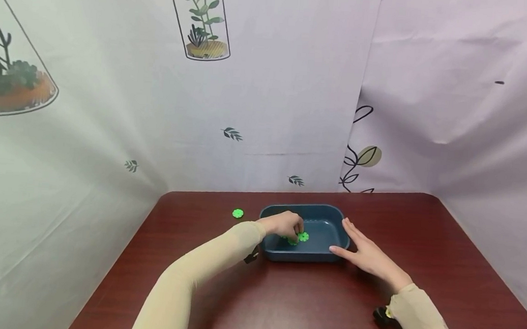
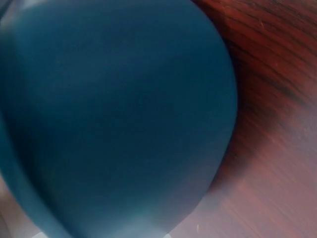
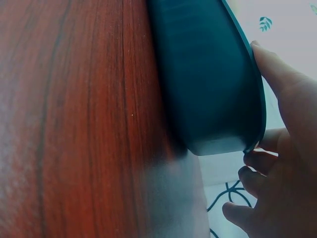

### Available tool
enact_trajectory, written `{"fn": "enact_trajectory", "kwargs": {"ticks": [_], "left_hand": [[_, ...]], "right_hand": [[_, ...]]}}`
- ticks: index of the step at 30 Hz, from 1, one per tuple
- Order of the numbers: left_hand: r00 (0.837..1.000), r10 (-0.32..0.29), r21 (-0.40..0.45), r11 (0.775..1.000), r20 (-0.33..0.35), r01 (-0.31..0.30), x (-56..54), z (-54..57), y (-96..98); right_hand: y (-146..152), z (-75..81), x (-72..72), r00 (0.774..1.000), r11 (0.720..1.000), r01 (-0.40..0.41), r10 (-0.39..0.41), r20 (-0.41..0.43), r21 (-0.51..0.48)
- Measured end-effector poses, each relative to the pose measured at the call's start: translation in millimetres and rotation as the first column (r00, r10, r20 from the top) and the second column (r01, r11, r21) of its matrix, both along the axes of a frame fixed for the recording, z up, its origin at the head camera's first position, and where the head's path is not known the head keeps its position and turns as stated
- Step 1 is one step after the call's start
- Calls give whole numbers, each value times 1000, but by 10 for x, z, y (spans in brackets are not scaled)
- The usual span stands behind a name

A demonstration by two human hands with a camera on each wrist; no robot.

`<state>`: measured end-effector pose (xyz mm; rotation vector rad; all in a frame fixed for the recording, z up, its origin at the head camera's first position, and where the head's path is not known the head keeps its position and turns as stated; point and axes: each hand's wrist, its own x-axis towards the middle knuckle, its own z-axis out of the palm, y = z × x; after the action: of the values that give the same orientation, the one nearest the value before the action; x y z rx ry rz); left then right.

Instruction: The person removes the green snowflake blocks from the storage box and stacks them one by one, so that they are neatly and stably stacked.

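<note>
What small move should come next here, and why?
Probably raise the left hand: its fingers are down at the green flowers inside the box, and its wrist passes over the left rim, so sliding sideways might catch. The right hand touches the right end, which may steady it.

A dark red, wood-grained table (image 1: 290,309) is extending from near to far, its far corners curving and its near middle reflecting light. A dark blue, round-cornered tray (image 1: 300,257) is standing toward the far edge. A green flower-shaped piece (image 1: 238,213) is lying left of it, apart.
</note>
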<state>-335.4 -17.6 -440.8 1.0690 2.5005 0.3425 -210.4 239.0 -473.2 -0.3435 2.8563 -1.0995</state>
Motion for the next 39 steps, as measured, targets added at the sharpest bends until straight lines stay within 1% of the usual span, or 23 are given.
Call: {"fn": "enact_trajectory", "kwargs": {"ticks": [5,14,22,27,34,39], "left_hand": [[1000,-10,4,1000,2,10,12,-26,17],[1000,-9,1,1000,17,9,17,-25,34],[1000,-8,-2,1000,-5,8,22,-38,70],[999,-31,2,1000,-18,31,36,-49,112],[999,-37,-2,999,2,37,43,-40,140],[1000,-29,27,999,10,29,43,-28,137]], "right_hand": [[2,-12,-1,1000,1000,0,0,-3,5],[7,-2,-13,1000,1000,-6,6,-21,13],[4,-18,0,1000,1000,-12,13,-24,9],[2,-23,8,1000,1000,-14,14,-18,-2],[-3,-11,5,1000,1000,-16,16,-20,-5],[0,-12,3,1000,1000,-12,12,-19,-2]]}}
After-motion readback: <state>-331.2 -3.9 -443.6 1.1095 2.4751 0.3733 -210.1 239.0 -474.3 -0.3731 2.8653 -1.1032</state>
